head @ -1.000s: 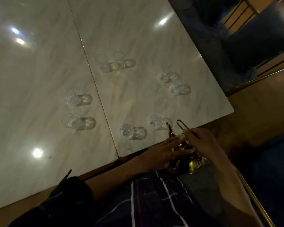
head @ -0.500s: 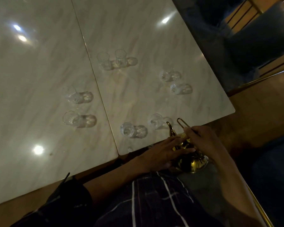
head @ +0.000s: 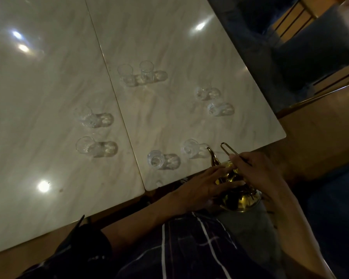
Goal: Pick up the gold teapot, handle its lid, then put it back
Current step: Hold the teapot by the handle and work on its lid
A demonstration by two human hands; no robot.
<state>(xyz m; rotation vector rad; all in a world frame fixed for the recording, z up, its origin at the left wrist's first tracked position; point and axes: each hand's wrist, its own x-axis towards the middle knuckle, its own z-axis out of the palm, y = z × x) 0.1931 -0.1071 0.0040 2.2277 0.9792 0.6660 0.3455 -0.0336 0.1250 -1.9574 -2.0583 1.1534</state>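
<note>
The gold teapot (head: 239, 200) is held off the table's near edge, above my lap, spout pointing toward the table. My right hand (head: 256, 174) grips its thin wire handle, whose loop sticks up past my fingers. My left hand (head: 201, 188) lies flat against the pot's top and side, fingers spread over where the lid sits. The lid itself is hidden under my fingers.
Several small clear glasses stand in pairs on the white marble table (head: 48, 97); the nearest glass (head: 189, 149) is just beyond the spout. A seam splits the tabletop. A dark chair (head: 310, 47) stands at the far right, over wooden floor.
Both hands and the teapot have stayed almost where they were; only the view has shifted slightly.
</note>
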